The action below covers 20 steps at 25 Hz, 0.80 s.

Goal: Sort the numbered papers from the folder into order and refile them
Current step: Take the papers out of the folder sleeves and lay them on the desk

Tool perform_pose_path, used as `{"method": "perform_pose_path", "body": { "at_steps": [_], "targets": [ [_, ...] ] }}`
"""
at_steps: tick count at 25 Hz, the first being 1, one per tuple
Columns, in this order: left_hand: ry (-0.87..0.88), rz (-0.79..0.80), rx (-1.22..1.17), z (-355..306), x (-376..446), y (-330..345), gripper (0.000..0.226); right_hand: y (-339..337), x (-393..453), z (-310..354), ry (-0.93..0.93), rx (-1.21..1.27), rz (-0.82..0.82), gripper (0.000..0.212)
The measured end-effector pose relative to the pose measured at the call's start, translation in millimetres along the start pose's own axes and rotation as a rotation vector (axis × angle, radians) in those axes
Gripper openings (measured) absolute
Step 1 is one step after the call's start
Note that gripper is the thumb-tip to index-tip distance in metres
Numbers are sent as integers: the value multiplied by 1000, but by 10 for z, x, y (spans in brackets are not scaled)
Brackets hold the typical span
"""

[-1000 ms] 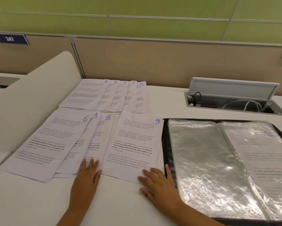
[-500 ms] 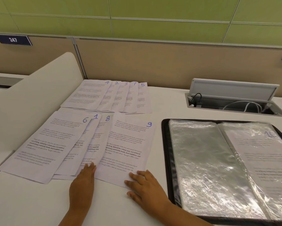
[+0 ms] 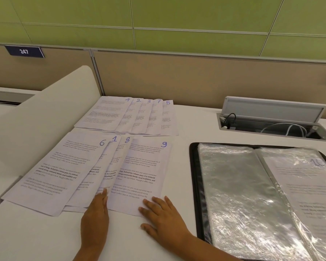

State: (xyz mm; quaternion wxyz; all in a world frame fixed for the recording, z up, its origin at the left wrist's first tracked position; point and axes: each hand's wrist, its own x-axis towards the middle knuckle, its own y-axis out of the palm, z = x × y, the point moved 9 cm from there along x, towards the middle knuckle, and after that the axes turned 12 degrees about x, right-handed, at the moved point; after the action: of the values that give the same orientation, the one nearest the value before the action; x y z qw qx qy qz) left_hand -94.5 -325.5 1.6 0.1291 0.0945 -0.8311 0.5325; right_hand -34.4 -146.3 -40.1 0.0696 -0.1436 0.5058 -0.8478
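Head view: both hands lie flat with straight fingers on a white counter, the left hand at sheet 8, the right hand pressing sheet 9. Sheets 6 and 1 overlap beside them. An open folder lies right, before a cable hatch.

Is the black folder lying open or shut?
Open: the black folder lies flat, clear sleeves spread to both sides, sheet 10 showing in the right one.

green wall panels, beige desk partition, white desk
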Motion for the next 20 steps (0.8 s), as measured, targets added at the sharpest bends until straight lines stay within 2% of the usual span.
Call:
{"method": "perform_pose_path", "body": {
  "at_steps": [9, 13, 18, 20],
  "targets": [
    [-6, 33, 80, -2, -17, 59, 70, 196, 353, 307, -90, -16, 78, 47],
    [39, -10, 170, 5, -7, 93, 72, 222, 465, 340, -94, -18, 66, 45],
    [91, 6, 235, -39, 8, 124, 70, 77, 451, 249, 12, -92, -113, 51],
    [108, 15, 257, -39, 7, 150, 70, 21, 425, 215, 57, -80, -177, 45]
  ]
}}
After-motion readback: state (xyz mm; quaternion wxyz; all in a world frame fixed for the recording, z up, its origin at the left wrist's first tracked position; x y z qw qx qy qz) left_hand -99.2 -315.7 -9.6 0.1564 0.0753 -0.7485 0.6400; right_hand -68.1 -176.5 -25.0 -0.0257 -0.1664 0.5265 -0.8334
